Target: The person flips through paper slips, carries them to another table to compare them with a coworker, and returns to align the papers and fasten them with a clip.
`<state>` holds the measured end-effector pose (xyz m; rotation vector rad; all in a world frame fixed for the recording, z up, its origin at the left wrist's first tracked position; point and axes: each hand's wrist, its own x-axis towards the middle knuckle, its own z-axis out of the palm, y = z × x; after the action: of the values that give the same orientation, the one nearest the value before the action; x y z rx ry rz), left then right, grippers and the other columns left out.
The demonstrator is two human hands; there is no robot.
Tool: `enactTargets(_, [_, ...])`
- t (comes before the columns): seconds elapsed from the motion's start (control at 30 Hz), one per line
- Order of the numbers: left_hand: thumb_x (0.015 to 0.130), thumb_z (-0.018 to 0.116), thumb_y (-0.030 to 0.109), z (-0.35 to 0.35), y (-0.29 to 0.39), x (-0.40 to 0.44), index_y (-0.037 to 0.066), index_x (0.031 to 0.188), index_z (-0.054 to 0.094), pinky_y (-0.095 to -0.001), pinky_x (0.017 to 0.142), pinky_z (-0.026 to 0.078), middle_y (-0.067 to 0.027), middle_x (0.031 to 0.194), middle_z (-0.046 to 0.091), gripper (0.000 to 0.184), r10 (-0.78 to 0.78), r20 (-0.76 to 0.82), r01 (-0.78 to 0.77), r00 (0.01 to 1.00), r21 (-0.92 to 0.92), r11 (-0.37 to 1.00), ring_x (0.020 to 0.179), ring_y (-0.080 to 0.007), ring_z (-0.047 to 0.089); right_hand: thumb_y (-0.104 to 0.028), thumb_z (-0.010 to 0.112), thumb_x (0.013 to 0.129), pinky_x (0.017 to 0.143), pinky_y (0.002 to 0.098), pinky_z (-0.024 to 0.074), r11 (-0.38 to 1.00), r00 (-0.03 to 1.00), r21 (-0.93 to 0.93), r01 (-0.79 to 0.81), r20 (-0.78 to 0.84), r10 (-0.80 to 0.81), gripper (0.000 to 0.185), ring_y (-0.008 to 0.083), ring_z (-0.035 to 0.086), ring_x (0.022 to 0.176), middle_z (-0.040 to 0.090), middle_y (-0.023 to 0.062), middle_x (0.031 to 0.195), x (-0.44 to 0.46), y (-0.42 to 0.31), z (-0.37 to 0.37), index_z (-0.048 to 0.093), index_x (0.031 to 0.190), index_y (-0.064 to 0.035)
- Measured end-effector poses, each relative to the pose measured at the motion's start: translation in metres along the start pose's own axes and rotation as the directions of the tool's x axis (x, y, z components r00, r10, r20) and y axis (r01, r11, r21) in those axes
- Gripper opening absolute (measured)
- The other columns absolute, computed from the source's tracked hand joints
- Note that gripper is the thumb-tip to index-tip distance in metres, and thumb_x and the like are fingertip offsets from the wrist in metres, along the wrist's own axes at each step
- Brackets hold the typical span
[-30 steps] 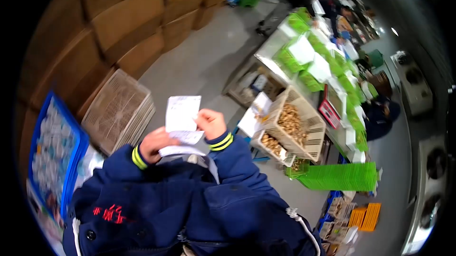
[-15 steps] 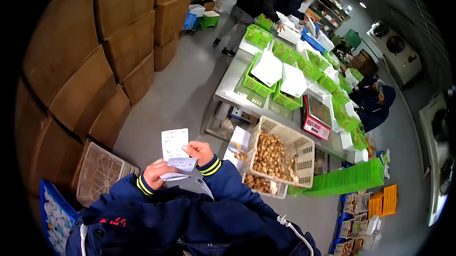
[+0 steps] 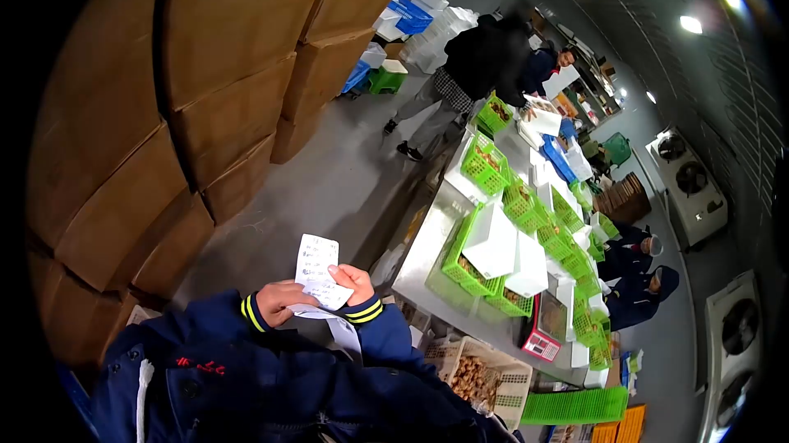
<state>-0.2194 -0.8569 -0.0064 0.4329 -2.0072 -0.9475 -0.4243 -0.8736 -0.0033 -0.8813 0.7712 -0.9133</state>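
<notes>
My right hand [image 3: 353, 281] pinches the right edge of a white slip of paper [image 3: 316, 260] between thumb and fingers. Lines of handwriting cover the slip, too small to read. My left hand [image 3: 283, 302] is closed at the slip's lower left edge, with its fingertips partly hidden. More white papers [image 3: 341, 333] hang below both hands, in front of my dark blue jacket [image 3: 271, 385]. Which hand bears these lower papers I cannot tell.
Tall stacked cartons [image 3: 238, 24] stand on the left. To the right, a metal table [image 3: 423, 254] bears green baskets [image 3: 519, 203], white foam lids and a red scale [image 3: 545, 328]. A crate [image 3: 514, 385] of brown lumpy pieces sits below. Several people stand around the table.
My view has tilted up, so the crate sits lower in it. The slips have shifted in my hands; one written slip now faces me, held at both edges.
</notes>
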Motion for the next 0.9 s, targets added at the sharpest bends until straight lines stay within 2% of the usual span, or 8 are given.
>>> enactTargets(0.1, [0.063,0.043,-0.002,-0.014,-0.033,0.048,0.004,0.096,0.060,-0.0349,0.070,0.044,-0.0155,0.083,0.059,0.038,0.015,0.032,-0.014,0.999,-0.056,0.998,0.076,-0.0320,0.055,-0.012,0.051,0.086,0.071,0.0278,0.0483,0.980,0.989,0.180,-0.087,-0.103,0.107,0.022,0.0178,0.060,0.076,0.062,0.0131,0.086,0.038,-0.031,-0.020,0.056,0.092,0.0079])
enactTargets(0.23, [0.065,0.046,-0.002,-0.019,-0.089,0.106,0.004,0.093,0.061,-0.0359,0.069,0.044,-0.0141,0.078,0.057,0.032,0.059,0.073,-0.053,0.996,-0.073,0.996,0.075,-0.0315,0.055,-0.015,0.053,0.085,0.060,0.0237,0.0449,0.998,0.988,0.043,-0.035,-0.152,0.041,0.019,0.0099,0.056,0.066,0.060,0.0054,0.075,0.092,-0.047,-0.076,0.058,0.085,0.0039])
enactTargets(0.27, [0.066,0.047,-0.001,-0.021,-0.103,0.124,0.004,0.092,0.061,-0.0358,0.068,0.044,-0.0138,0.076,0.057,0.031,0.069,0.055,-0.067,0.996,-0.047,0.997,0.075,-0.0315,0.055,-0.016,0.053,0.085,0.058,0.0227,0.0437,0.988,0.994,-0.152,-0.025,-0.105,0.009,0.020,0.0088,0.054,0.064,0.059,0.0034,0.074,0.112,-0.047,-0.103,0.058,0.085,0.0034])
enactTargets(0.37, [0.068,0.048,-0.002,-0.029,-0.151,0.176,0.003,0.090,0.061,-0.0344,0.071,0.044,-0.0144,0.083,0.060,0.027,0.068,0.063,-0.069,0.996,0.001,0.998,0.075,-0.0316,0.056,-0.017,0.054,0.085,0.060,0.0227,0.0447,1.000,0.994,0.026,-0.010,-0.111,0.013,0.021,0.0091,0.055,0.068,0.061,0.0047,0.077,0.156,-0.083,-0.131,0.058,0.087,0.0035])
enactTargets(0.4, [0.068,0.048,-0.003,-0.032,-0.161,0.198,0.003,0.090,0.061,-0.0342,0.071,0.044,-0.0143,0.083,0.060,0.026,0.076,0.022,-0.076,0.997,0.007,0.997,0.076,-0.0313,0.057,-0.015,0.053,0.085,0.065,0.0240,0.0465,0.994,0.996,-0.074,0.079,-0.039,-0.082,0.020,0.0107,0.057,0.072,0.062,0.0064,0.080,0.172,-0.101,-0.145,0.058,0.089,0.0040])
enactTargets(0.53, [0.069,0.049,-0.005,-0.048,-0.195,0.278,0.003,0.089,0.061,-0.0340,0.071,0.044,-0.0143,0.084,0.060,0.025,0.021,0.015,-0.022,1.000,0.054,0.998,0.076,-0.0312,0.057,-0.011,0.053,0.084,0.069,0.0245,0.0466,0.992,0.992,0.017,0.122,0.011,-0.123,0.017,0.0122,0.057,0.074,0.062,0.0070,0.081,0.227,-0.151,-0.195,0.058,0.090,0.0042])
enactTargets(0.73, [0.070,0.051,-0.005,-0.064,-0.264,0.351,0.003,0.092,0.060,-0.0323,0.071,0.046,-0.0163,0.086,0.060,0.025,-0.050,-0.006,0.050,0.999,0.028,0.998,0.081,-0.0307,0.059,-0.021,0.058,0.083,0.047,0.0191,0.0366,0.955,0.863,-0.252,0.158,-0.435,-0.257,0.023,0.0044,0.045,0.052,0.050,-0.0026,0.060,0.299,-0.203,-0.261,0.060,0.081,0.0013])
enactTargets(0.9, [0.074,0.052,0.002,-0.103,-0.324,0.404,-0.001,0.097,0.058,-0.0320,0.069,0.046,-0.0184,0.086,0.059,0.023,-0.029,0.036,0.029,0.999,-0.012,1.000,0.078,-0.0318,0.060,-0.023,0.060,0.082,0.044,0.0187,0.0335,0.939,0.752,-0.228,0.259,-0.563,-0.344,0.024,0.0041,0.042,0.047,0.048,-0.0027,0.055,0.368,-0.232,-0.314,0.059,0.072,-0.0013])
